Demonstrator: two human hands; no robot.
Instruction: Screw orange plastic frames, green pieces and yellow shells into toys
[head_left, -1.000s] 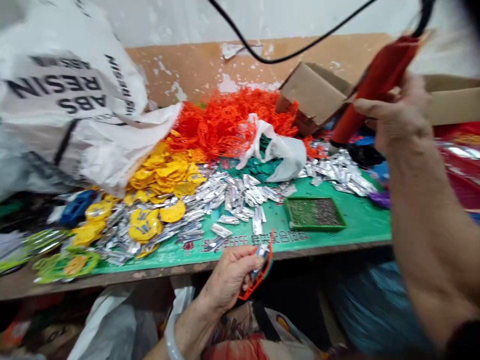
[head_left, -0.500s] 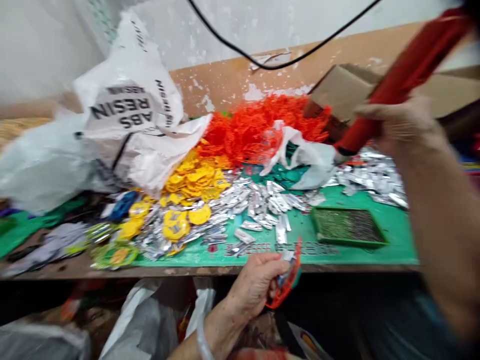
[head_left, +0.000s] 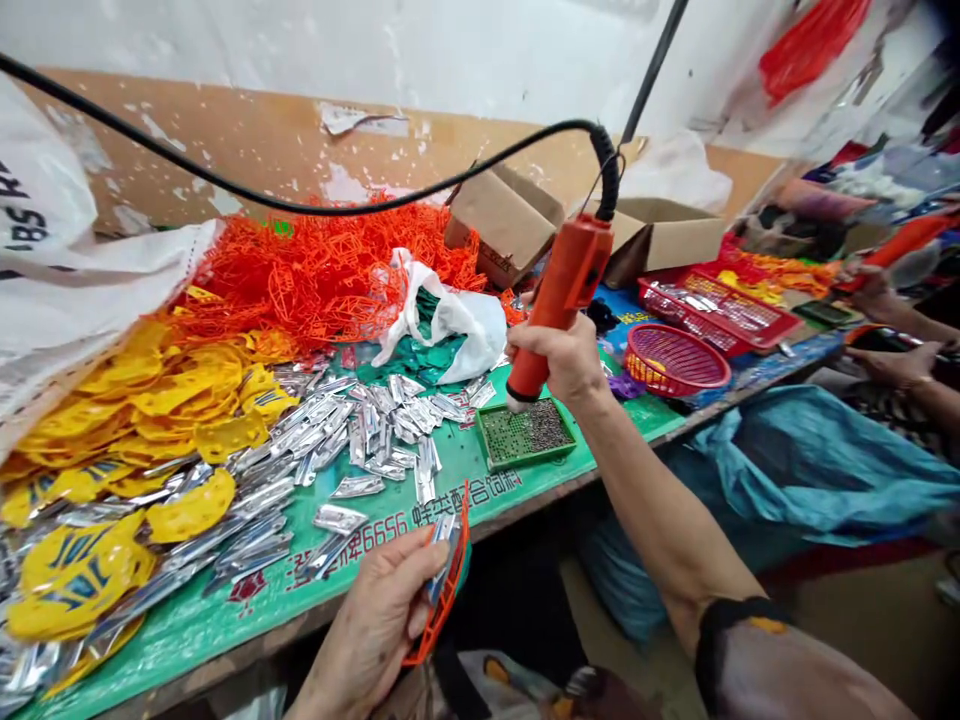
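My right hand (head_left: 566,358) is wrapped round a red electric screwdriver (head_left: 564,285), its cord rising from the top. The tool's lower end is over a green screw tray (head_left: 506,450), where many small screws stand in a grid of holes. Whether the tip touches a screw cannot be seen. My left hand (head_left: 382,595), in front of the table edge, pinches an orange plastic piece (head_left: 447,590) together with a silver piece (head_left: 442,555). Something green shows behind them. Loose silver pieces (head_left: 386,425) lie scattered between my left hand and the tray.
Yellow plastic parts (head_left: 142,390) lie heaped at left, orange frames (head_left: 315,280) behind. A white bag (head_left: 476,325) holds green pieces. Cardboard boxes (head_left: 510,215) and red baskets (head_left: 675,360) stand to the right. A black cord (head_left: 315,208) crosses above. Another person's hands (head_left: 892,330) work at far right.
The view has swung to the right. The screwdriver has gone from raised and slanted to nearly upright, its end now over the screw tray. My left hand keeps its hold on the orange piece.
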